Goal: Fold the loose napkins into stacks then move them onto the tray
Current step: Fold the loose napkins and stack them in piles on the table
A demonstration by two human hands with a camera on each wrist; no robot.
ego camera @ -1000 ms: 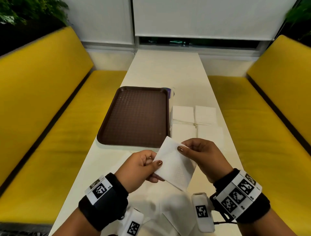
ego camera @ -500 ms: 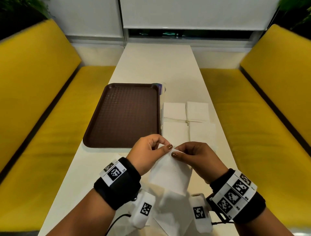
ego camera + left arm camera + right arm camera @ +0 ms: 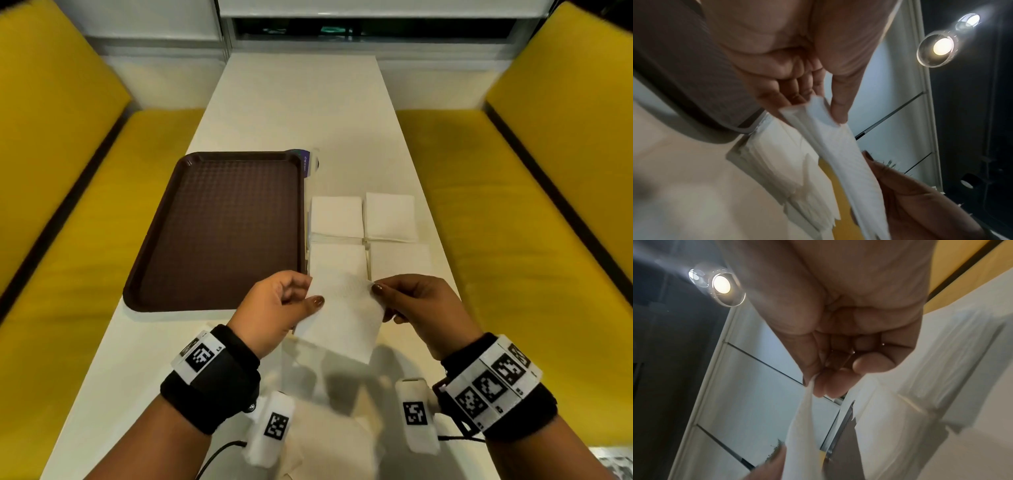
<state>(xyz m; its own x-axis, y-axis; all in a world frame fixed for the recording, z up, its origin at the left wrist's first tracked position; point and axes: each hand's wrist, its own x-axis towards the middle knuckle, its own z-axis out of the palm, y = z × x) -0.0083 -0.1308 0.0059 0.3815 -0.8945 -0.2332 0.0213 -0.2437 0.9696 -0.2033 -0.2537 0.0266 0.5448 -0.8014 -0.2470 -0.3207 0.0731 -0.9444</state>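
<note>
Fingers of left hand point(image 3: 274, 308) and right hand point(image 3: 419, 308) are pinching a thin white paper napkin point(image 3: 342, 318) taut; pulling unevenly is risking a tear or crooked fold.

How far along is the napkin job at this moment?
Done: four folded stacks sit on the table beside the tray. In hand: the left hand and right hand each pinch a top corner of one napkin. Left: loose napkins lie near the wrists, and nothing is on the tray.
</note>
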